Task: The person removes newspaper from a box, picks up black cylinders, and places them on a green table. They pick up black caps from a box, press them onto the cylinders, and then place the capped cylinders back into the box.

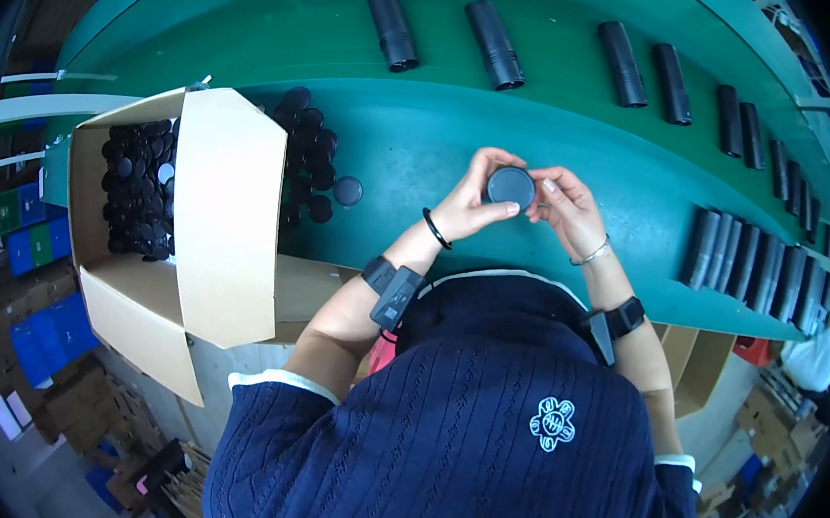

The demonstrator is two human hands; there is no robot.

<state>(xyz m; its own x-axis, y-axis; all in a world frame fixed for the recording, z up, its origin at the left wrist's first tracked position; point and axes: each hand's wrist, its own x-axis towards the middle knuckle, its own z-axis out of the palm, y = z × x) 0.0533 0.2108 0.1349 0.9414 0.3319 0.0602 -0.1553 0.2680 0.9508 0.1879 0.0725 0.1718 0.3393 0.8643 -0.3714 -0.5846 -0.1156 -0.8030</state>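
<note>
A round black cap (pixel 511 190) with a flat dark face is held over the green worktable in front of me. My left hand (pixel 472 203) is closed around it, thumb along its lower edge and fingers behind its far side. At the cap's right edge, my right hand (pixel 571 212) is closed, with thumb and fingertips pinching the rim. The fingers partly hide the cap's sides. Loose black caps (pixel 316 147) lie piled on the table to the left, and a single cap (pixel 348 191) rests at the pile's right side.
An open cardboard box (pixel 231 213) full of black caps stands at the left, one flap upright beside the pile. Several black tubes (pixel 393 30) lie spaced along the green conveyor belt (pixel 552 49) at the back. More tubes (pixel 745 263) sit in a row at the table's right.
</note>
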